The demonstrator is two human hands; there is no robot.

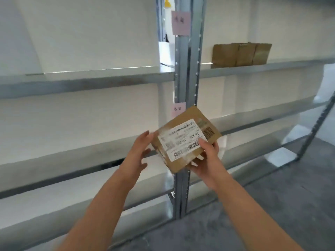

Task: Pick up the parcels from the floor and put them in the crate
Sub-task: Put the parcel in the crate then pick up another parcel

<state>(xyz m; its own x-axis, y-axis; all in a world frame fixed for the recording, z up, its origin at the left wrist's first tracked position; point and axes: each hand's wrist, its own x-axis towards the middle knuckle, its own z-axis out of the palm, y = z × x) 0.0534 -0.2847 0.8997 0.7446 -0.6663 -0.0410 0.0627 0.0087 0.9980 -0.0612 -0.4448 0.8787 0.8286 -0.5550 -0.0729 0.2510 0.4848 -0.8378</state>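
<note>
Fingers (pixel 215 146) of the right hand (pixel 204 160) curl under the parcel (pixel 186 138), thumb (pixel 203 143) on its label (pixel 181 140), holding it in the air well above the floor (pixel 253 214), label up, probably for reading. The left hand (pixel 140 151) is spread loose at the parcel's left edge, perhaps to steady it; contact is unclear. No crate shows. A shelf (pixel 262 68) behind holds brown boxes (pixel 241 54).
</note>
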